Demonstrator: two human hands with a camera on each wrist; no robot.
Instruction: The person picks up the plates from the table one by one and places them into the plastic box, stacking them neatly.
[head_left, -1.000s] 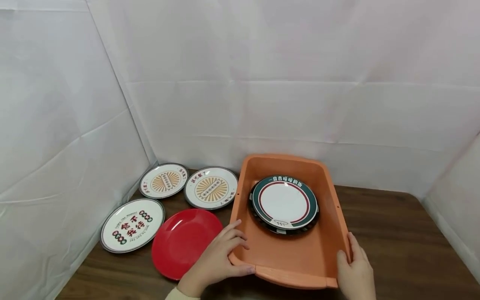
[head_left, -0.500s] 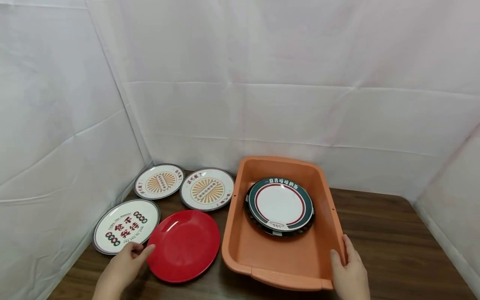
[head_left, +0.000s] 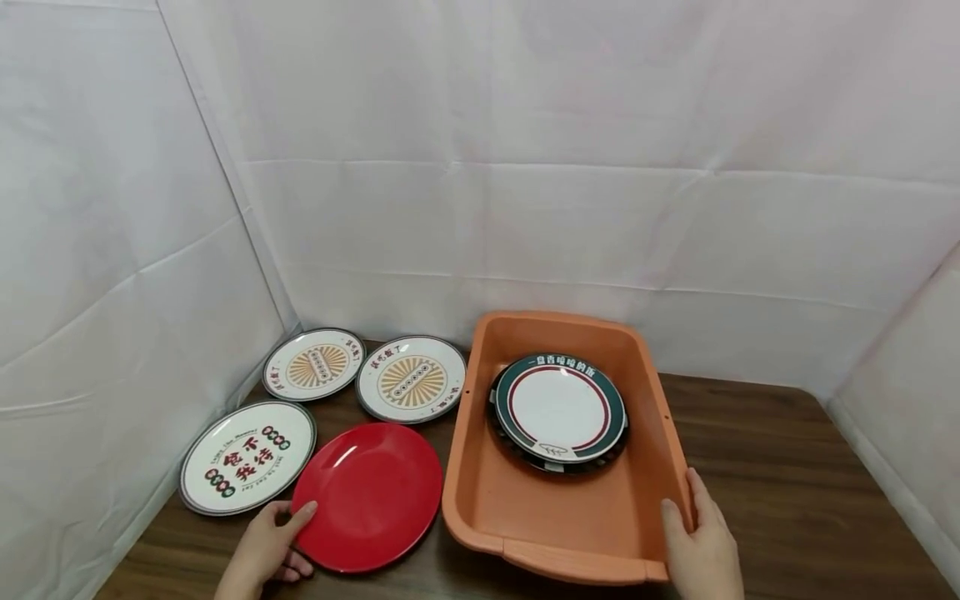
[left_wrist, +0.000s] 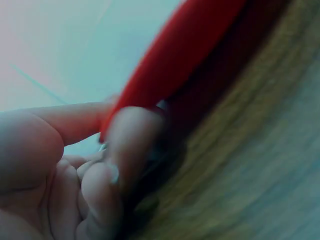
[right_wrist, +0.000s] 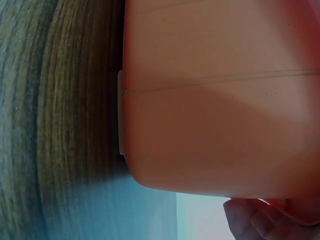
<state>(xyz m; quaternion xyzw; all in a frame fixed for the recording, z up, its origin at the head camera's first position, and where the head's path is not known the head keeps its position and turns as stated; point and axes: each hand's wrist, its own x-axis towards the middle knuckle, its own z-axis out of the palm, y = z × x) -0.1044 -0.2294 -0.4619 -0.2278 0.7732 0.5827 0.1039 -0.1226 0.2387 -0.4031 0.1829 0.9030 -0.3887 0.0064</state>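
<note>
A red plate (head_left: 367,496) lies on the wooden table (head_left: 787,483), just left of an orange plastic tub (head_left: 487,500). My left hand (head_left: 273,542) pinches the plate's near-left rim, thumb on top and fingers curled under it. The left wrist view shows that red plate rim (left_wrist: 175,55) close up, held between the thumb and fingers (left_wrist: 130,145). My right hand (head_left: 697,533) grips the tub's near-right corner, thumb inside the wall. In the right wrist view the tub's outer wall (right_wrist: 220,100) fills the frame. Inside the tub sits a green-rimmed white plate (head_left: 558,408) on top of a darker plate.
Two white plates with orange sunburst patterns (head_left: 313,364) (head_left: 411,378) lie at the back left. A white plate with red characters (head_left: 247,457) lies beside the red one. White cloth walls (head_left: 525,208) close in the table on three sides.
My left hand left the tub's near-left rim, moved left, and now pinches the red plate's edge. The right hand has stayed on the tub's corner.
</note>
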